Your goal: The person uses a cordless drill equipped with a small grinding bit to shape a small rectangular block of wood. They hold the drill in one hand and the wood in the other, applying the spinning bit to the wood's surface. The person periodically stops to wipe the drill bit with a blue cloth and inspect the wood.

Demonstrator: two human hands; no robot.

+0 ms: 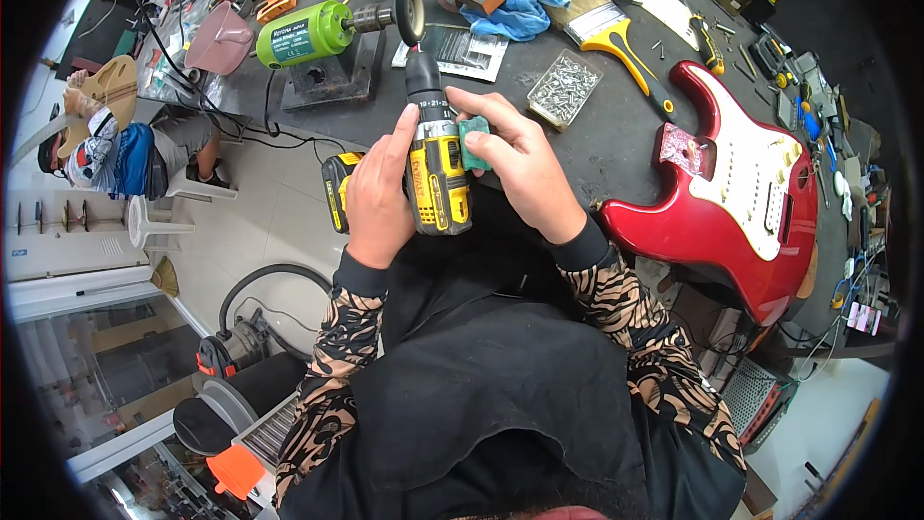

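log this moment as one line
left hand: holds yellow-and-black cordless drill | right hand: holds small green block beside drill | nearby: glossy red guitar body, yellow-handled paintbrush

Drill point(441, 178) left of screws point(566, 89) and guitar body point(739, 200)

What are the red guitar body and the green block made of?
The guitar body is probably wood under glossy red paint: it shines, but the coating hides any grain. The green block in the right hand might be waxy: it looks dull and chunky, but I can't be sure.
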